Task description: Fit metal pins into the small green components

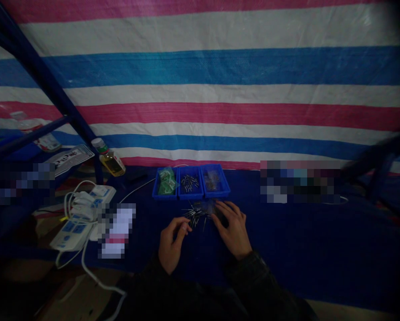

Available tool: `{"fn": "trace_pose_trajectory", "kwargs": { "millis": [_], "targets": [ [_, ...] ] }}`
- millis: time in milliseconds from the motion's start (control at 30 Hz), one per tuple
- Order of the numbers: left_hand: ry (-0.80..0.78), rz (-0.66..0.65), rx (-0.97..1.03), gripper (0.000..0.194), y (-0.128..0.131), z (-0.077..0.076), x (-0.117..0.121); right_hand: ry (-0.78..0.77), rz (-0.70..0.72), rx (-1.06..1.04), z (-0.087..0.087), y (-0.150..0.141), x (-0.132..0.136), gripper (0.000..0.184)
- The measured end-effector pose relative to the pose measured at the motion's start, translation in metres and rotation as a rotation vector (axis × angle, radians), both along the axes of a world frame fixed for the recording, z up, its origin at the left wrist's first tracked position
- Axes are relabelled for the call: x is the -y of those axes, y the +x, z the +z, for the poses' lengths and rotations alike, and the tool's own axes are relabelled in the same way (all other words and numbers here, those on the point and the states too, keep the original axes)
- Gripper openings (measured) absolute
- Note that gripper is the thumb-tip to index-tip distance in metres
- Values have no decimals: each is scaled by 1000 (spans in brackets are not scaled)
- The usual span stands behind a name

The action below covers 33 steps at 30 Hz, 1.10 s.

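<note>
A loose pile of thin metal pins (195, 216), perhaps small screws or drill bits, lies on the dark blue surface between my hands. My left hand (171, 244) is at the pile's left edge, thumb and forefinger pinched together; whatever is between them is too small to make out. On the other side my right hand (233, 228) rests with fingers bent and apart, its fingertips beside a clear plastic bag (208, 206) at the pile. Behind the pile stand three blue trays: one with green packets (167, 182), one with similar metal pins (189, 182), one with clear bags (213, 180).
A white power strip (71, 234) with plugs and cables lies at the left, beside a blurred-out phone-like object (119, 229). A bottle of yellow liquid (111, 161) stands behind. Blue metal bars (46, 80) frame the space; a striped sheet (200, 67) hangs at the back.
</note>
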<state>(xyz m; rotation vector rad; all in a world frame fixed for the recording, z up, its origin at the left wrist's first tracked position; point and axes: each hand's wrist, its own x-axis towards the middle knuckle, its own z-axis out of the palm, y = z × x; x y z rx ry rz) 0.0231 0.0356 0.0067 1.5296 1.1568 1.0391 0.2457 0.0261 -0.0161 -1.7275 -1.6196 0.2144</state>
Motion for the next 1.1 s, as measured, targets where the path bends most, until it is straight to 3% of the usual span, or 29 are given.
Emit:
{"fn": "trace_pose_trajectory", "kwargs": {
  "millis": [233,433,600,767,967,1100],
  "targets": [
    [18,-5,-11,24,0,3,0,126,-50,-25,9,-1,3,35],
    [94,36,-47,20,-2,0,0,368,-20,-266,13,-10,14,23],
    [225,-6,-48,19,-3,0,-1,323,74,-403,15,-36,25,18],
    [217,-38,-57,12,-3,-2,0,236,158,-483,18,-58,32,16],
    [159,-81,-66,9,-4,-7,0,153,229,-568,19,-61,33,16],
    [206,-67,-65,9,-4,-3,-1,122,346,-569,23,-58,35,28]
  ]
}}
